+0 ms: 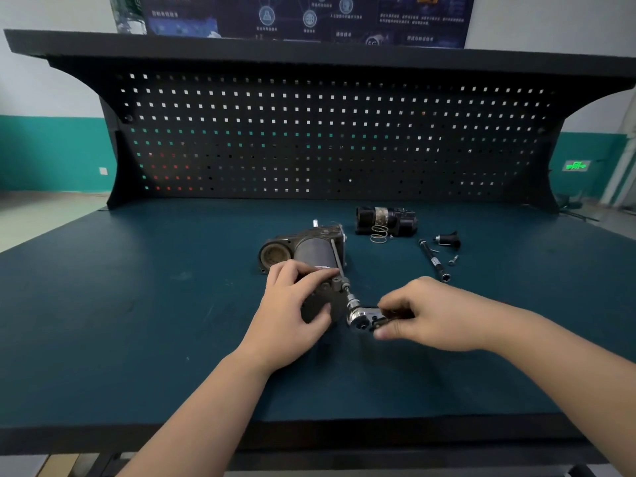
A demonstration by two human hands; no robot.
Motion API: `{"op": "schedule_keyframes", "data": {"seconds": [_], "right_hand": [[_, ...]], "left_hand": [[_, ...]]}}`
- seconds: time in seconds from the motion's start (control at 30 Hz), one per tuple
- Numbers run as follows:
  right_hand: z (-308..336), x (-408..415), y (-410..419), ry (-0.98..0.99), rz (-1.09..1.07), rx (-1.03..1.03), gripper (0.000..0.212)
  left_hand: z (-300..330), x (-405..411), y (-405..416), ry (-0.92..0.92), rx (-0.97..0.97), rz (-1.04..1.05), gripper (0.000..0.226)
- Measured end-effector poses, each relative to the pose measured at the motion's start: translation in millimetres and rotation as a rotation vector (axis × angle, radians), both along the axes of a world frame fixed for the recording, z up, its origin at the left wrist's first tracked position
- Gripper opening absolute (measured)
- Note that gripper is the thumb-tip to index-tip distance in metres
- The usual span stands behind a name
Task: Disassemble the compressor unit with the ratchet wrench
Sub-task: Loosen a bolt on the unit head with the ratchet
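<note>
The dark compressor unit (311, 251) lies on the blue-green bench top, its grey cylinder pointing toward me. My left hand (292, 311) grips the near end cap of the unit, fingers curled over its top. A long bolt (336, 257) runs along the unit's right side. The chrome head of the ratchet wrench (358, 318) sits on the near end of that bolt through a socket. My right hand (426, 313) holds the wrench's dark handle, which is mostly hidden under the fingers.
Behind the unit lie a removed black motor part (385, 219) with a wire spring (379, 234), a long extension bar (433, 259), a small black fitting (449, 239) and a loose screw (453, 260). A perforated back panel (330, 139) closes the bench's far side.
</note>
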State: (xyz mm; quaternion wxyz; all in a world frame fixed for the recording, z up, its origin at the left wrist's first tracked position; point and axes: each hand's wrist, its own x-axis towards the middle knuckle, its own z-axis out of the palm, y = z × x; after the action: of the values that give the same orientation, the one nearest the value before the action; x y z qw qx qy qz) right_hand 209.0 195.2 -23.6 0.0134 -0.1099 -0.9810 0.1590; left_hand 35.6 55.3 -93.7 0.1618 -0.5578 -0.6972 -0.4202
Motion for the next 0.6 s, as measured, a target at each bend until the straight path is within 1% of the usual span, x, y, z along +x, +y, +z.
{"op": "schedule_keyframes", "data": {"seconds": [0.07, 0.13, 0.2, 0.23, 0.3, 0.33, 0.4, 0.47, 0.5, 0.6], "right_hand": [[0.0, -2.9, 0.8, 0.027, 0.003, -0.123, 0.027], [-1.1, -5.8, 1.4, 0.046, 0.009, -0.192, 0.027], [-3.5, -7.3, 1.4, 0.039, 0.028, -0.162, 0.028], [-4.8, -7.4, 1.3, 0.035, 0.036, -0.132, 0.030], [-4.7, -6.1, 1.1, 0.043, 0.048, -0.076, 0.033], [-2.7, -5.5, 1.4, 0.042, 0.055, -0.048, 0.033], [2.7, -4.7, 2.7, 0.022, 0.073, 0.006, 0.032], [6.1, -3.4, 5.0, 0.016, 0.058, 0.023, 0.023], [5.3, -2.6, 6.9, 0.035, 0.032, 0.022, 0.022], [-8.1, 6.8, 14.0, 0.132, -0.060, 0.040, 0.053]], "left_hand": [[-1.7, -0.9, -0.2, 0.023, 0.000, 0.000, 0.048], [-3.3, -0.9, -0.5, 0.054, 0.014, 0.018, 0.048], [-1.9, 1.1, 0.7, 0.147, 0.054, 0.047, 0.045], [-0.1, 2.7, 2.2, 0.236, 0.064, 0.034, 0.044], [4.5, 4.6, 7.0, 0.425, 0.036, -0.085, 0.043], [7.5, 4.6, 9.2, 0.479, 0.014, -0.154, 0.043], [13.4, 1.7, 11.7, 0.514, -0.005, -0.238, 0.036], [16.4, 0.2, 13.3, 0.552, 0.016, -0.247, 0.029], [16.1, 0.9, 14.1, 0.571, 0.040, -0.233, 0.026], [13.0, 5.3, 16.4, 0.590, 0.118, -0.190, 0.020]]}}
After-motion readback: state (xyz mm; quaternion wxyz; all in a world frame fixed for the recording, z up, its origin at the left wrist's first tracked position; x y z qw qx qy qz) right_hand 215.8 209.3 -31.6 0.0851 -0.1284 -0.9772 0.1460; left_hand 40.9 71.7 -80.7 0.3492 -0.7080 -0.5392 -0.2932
